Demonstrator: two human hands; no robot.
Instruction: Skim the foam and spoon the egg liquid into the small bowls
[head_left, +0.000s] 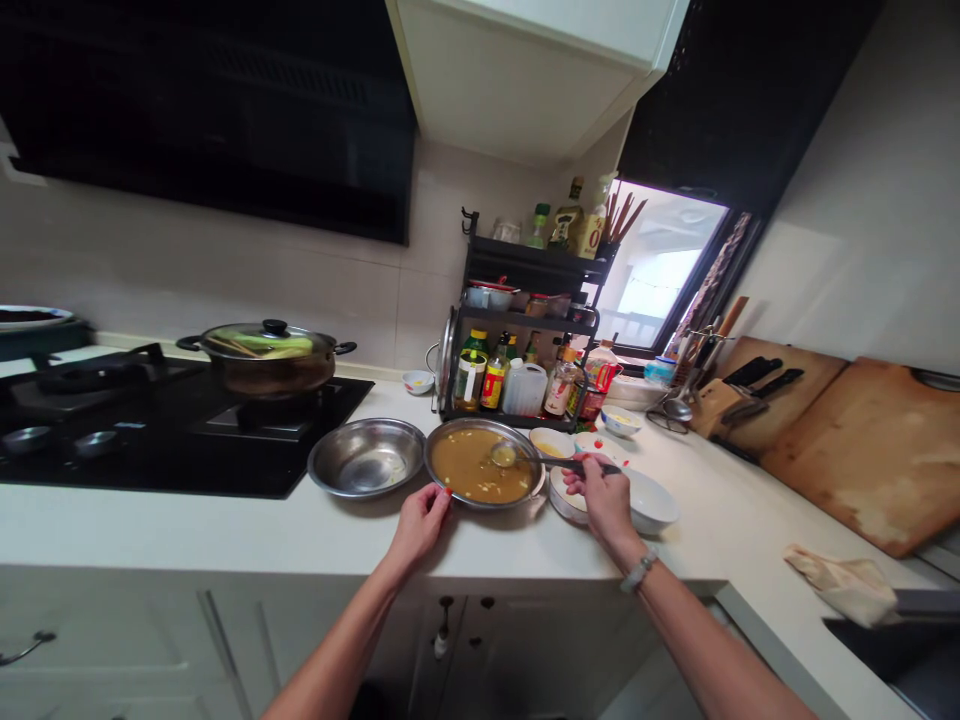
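A metal bowl point(541, 478) full of brownish liquid with pale bits stands on the white counter. My left hand point(422, 517) pinches its near left rim between thumb and fingers. In my right hand point(602, 490), fingers wrap the dark handle of a ladle point(504, 456), whose round head lies in the liquid near the middle of the bowl. An unused-looking metal basin point(367, 458) with a shiny bare inside sits just left of the bowl. White bowls crowd around my right hand; one white bowl point(651, 502) is right of it, and another point(553, 440) holds something yellow.
On the black stove point(247, 460) at left stands a lidded pot point(274, 355) with green contents. Behind the bowls rises a black rack point(525, 325) of bottles. A knife block point(724, 400), cutting boards point(870, 450) and a cloth point(844, 585) are at right.
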